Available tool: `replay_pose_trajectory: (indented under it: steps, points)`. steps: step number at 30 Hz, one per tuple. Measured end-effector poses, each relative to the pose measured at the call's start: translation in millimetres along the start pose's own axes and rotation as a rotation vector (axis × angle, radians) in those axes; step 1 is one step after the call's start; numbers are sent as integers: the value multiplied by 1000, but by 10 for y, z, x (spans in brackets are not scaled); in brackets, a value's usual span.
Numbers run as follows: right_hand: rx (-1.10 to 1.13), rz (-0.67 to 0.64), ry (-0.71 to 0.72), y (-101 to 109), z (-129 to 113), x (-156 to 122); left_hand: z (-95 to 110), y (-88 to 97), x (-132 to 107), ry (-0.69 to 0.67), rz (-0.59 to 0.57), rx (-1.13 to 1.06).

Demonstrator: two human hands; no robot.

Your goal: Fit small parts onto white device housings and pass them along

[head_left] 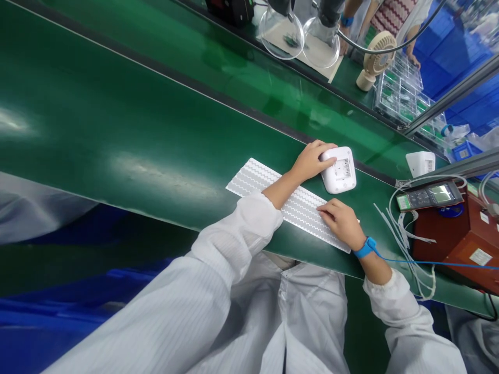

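Crinkled sleeves (pixel 175 301) frame left fingers (pixel 325 147) clamped on squarish plastic casing (pixel 337 183), right fingers (pixel 329 206) together at wavy-striped sheet (pixel 249 177).

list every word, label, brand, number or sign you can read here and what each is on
No text can be read; all markings are too small or blurred:
Unit at the left hand: marks in its recess, unreadable.
Meter: screen and green sticker, unreadable.
Brown box: white labels, too small.
White piece beyond the meter: label, too blurred.
Sheet: wavy rows, no words visible.
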State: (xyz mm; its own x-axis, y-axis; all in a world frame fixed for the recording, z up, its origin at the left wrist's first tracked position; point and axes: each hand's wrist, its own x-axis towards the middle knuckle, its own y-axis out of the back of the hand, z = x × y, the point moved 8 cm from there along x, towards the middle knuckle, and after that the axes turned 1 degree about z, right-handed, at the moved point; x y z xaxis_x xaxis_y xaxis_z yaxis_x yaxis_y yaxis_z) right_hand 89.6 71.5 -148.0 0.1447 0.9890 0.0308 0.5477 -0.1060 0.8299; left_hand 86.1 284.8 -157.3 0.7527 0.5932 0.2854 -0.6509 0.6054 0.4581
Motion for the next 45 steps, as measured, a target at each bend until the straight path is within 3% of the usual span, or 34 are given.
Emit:
replay_pose_trajectory:
  steps: [13, 21, 23, 26, 29, 31, 37, 45]
  points:
    - [-159, -219, 15, 7, -34, 256, 32, -17, 11, -24, 3, 3]
    - [-49, -129, -45, 17, -67, 204, 26, -24, -22, -36, -62, -19]
    - [61, -56, -34, 173, -97, 183, 22, -32, -37, -53, -107, -13]
    - [117, 148, 16, 619, -76, 264, 40, -24, -58, -89, -142, -11]
    - [19, 321, 73, 1041, 46, 507, 85, -15, -75, -123, -153, -32]
    - [-26, 335, 92, 1160, 172, 737, 108, -19, -83, -135, -160, -48]
    - [-14, 178, 123, 993, 410, 1219, 74, -39, -84, -105, -168, -52]
    - [1, 228, 113, 941, 342, 1251, 91, -9, -101, -87, -176, -62]
